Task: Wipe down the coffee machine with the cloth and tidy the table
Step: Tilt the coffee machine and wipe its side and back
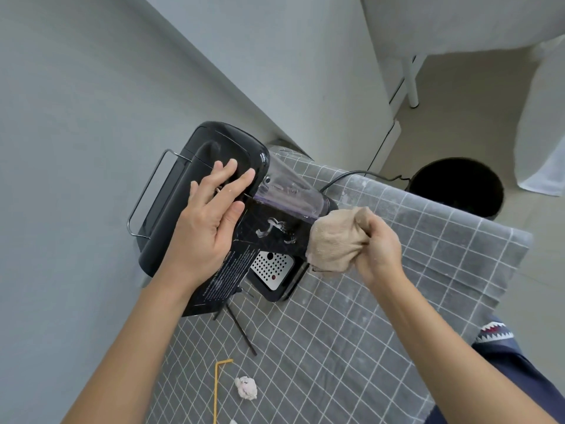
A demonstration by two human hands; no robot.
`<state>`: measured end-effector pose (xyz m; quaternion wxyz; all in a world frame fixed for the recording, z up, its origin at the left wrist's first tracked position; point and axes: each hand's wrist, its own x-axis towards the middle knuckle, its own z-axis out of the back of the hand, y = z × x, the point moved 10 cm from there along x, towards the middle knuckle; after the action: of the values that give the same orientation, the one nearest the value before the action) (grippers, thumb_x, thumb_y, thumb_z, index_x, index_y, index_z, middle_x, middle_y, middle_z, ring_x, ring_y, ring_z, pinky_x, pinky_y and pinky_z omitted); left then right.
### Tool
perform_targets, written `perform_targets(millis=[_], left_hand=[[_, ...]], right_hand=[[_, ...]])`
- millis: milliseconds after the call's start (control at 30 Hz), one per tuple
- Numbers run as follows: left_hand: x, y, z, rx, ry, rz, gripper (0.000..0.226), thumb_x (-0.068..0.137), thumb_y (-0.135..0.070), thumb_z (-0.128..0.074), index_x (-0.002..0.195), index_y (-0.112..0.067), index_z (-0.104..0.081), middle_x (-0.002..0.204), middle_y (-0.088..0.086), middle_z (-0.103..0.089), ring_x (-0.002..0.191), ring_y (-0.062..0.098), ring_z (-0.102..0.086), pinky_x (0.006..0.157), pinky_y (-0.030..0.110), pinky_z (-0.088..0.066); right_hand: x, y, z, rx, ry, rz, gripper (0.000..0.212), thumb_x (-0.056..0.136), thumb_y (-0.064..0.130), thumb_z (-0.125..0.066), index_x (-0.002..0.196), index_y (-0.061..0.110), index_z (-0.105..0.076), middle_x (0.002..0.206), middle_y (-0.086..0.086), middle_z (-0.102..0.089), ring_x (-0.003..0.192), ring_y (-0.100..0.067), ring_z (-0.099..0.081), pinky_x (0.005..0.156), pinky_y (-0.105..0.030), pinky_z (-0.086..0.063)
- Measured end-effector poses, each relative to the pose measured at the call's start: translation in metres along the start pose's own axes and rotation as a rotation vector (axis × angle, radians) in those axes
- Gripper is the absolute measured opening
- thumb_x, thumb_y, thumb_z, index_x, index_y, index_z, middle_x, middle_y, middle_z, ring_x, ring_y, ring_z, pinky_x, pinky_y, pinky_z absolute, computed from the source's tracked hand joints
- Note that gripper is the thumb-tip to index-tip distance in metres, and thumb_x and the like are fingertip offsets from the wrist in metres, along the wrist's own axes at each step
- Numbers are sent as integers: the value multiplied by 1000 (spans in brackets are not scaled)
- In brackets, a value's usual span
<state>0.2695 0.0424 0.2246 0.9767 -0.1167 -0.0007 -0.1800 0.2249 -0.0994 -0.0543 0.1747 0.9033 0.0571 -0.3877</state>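
The black coffee machine (195, 191) stands on the grey checked table (382, 286); a bunched beige cloth (336, 240) presses against its right side.

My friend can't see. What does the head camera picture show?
A right hand presses a bunched beige cloth against a black coffee machine while the left hand steadies its top. It stands on a grey checked tablecloth with a crumpled paper ball.

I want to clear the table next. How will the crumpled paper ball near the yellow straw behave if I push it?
The paper ball looks small and loosely crumpled, so it is probably very light and would skid or roll easily. It sits on the checked tablecloth, which may slow it somewhat. It would likely squash when pinched.
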Motion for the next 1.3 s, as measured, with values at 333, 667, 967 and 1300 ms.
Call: perform_targets(millis=[333,667,967,1300], left_hand=[[0,1,0,5,-2,5,43,100,-13,-46,141,-25,-46,150,-10,-37,147,11,-25,115,58,-27],[1,1,1,20,-3,3,43,100,-15,-46,142,-24,-46,149,-13,-36,147,12,-26,115,58,-26],[1,0,1,25,-13,3,42,100,-15,-46,142,-23,-47,150,-9,-37,147,14,-27,114,59,-28],[1,0,1,28,3,38,42,101,-14,-42,142,-27,-45,150,-15,-35,148,10,-23,120,57,-10]], right_hand=[[-30,28,4,-901,408,150,19,100,19,-50,92,22,-67,120,-3,-69,119,-18,-60,93,-33,-49],[-98,91,-49,-1287,605,817,11,84,27,-71,93,27,-78,85,6,-63,66,-7,-60,63,-10,-49],[-77,58,-8,-1663,518,813,25,94,28,-58,77,16,-71,68,11,-62,57,-9,-54,57,-24,-45],[-21,-36,28,-2465,668,928,57,87,57,-46,131,25,-62,147,-20,-48,139,-49,-36,112,-63,-16]])
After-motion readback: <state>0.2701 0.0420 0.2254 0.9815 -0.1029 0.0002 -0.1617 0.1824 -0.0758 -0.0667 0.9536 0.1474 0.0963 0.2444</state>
